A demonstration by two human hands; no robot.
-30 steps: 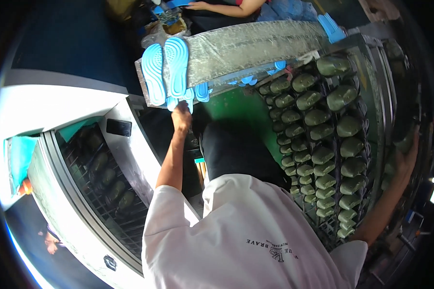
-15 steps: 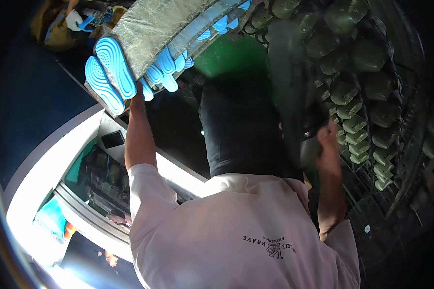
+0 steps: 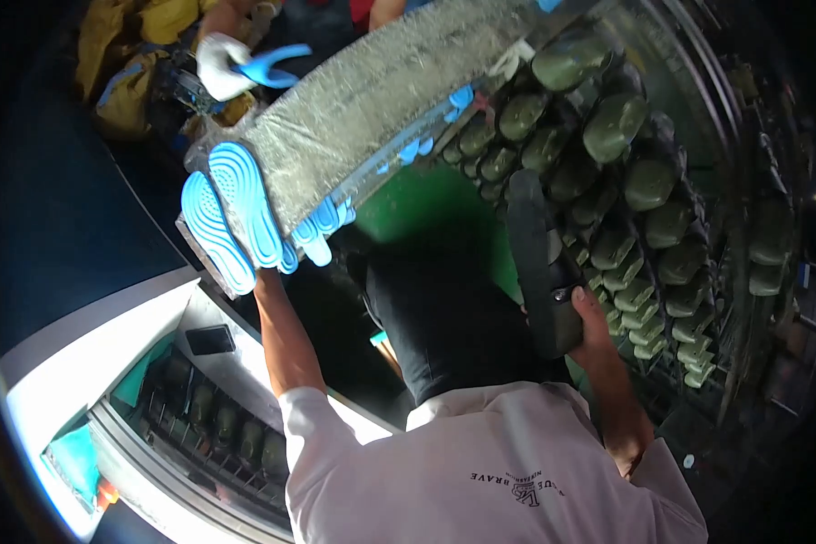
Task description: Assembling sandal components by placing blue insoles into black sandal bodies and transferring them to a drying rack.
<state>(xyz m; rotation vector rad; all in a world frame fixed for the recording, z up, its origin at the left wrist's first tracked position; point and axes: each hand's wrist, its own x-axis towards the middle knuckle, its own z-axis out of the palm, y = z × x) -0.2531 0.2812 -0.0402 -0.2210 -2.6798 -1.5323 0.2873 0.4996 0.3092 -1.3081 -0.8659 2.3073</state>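
My right hand (image 3: pixel 592 322) grips a dark sandal (image 3: pixel 533 263) at its strap, near one end. The sandal stands on edge, its long flat sole facing left, with a round metal stud on the strap. My left arm (image 3: pixel 286 326) reaches up to the near end of a bench. My left hand is mostly hidden beneath a pair of ridged blue shoe soles (image 3: pixel 245 204), so its fingers do not show. More blue soles (image 3: pixel 313 243) stick out along the bench's near side, just right of that hand.
The long bench (image 3: pixel 363 100) has a worn, film-like cover. Beyond it a co-worker's white-gloved hand (image 3: pixel 222 68) holds a forked blue piece (image 3: pixel 276 68). Rows of olive-green shoe lasts (image 3: pixel 648 181) fill a rack on the right. A dark phone (image 3: pixel 210 340) lies on a white ledge at left.
The view has shifted, so the bench and soles sit lower and more of the co-worker shows. The sandal in my right hand, blurred before, is now clear. My left hand stays at the soles.
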